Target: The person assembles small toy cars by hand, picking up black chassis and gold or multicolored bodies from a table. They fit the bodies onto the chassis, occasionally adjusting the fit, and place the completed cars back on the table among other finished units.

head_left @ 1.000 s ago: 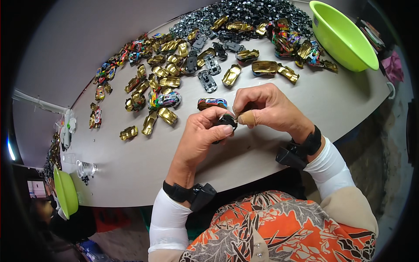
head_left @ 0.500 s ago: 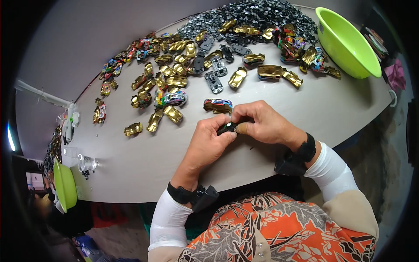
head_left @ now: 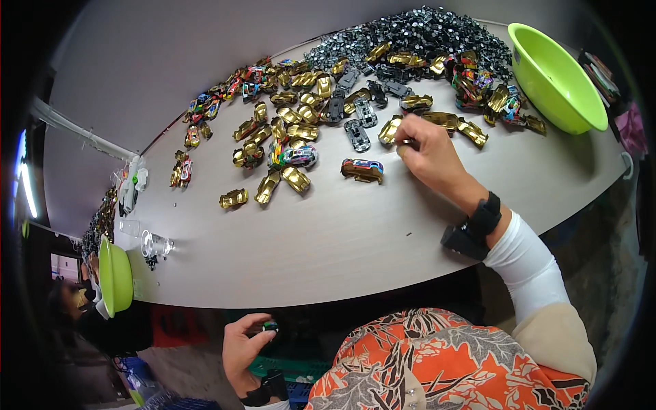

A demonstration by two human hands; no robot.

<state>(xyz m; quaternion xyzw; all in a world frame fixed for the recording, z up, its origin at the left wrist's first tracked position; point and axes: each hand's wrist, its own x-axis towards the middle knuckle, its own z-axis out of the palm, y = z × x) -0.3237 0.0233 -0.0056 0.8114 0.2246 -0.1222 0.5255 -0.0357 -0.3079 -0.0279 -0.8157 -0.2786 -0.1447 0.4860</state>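
Below the table's front edge, my left hand [head_left: 240, 346] pinches a small dark piece with a green and white spot [head_left: 270, 326] between thumb and forefinger. Its exact kind is too small to tell. My right hand [head_left: 429, 154] reaches over the table, fingers closed, its fingertips at the edge of a gold toy car body [head_left: 389, 129]. What sits between those fingers is hidden. Left of that hand lies a toy car with a blue and red side [head_left: 362, 170]. Farther off are grey car bases [head_left: 357, 135] and more gold car bodies [head_left: 296, 180].
A heap of small dark shiny parts [head_left: 424, 34] covers the far table. A lime-green basin [head_left: 557, 78] stands far right, another [head_left: 116, 277] at the left edge near a clear cup [head_left: 156, 244]. A green crate [head_left: 290, 367] is below the table. Another person sits far left.
My hands have parted. The left took the dark piece down past the table's front edge; the right moved forward to the gold car body. The view has shifted slightly.
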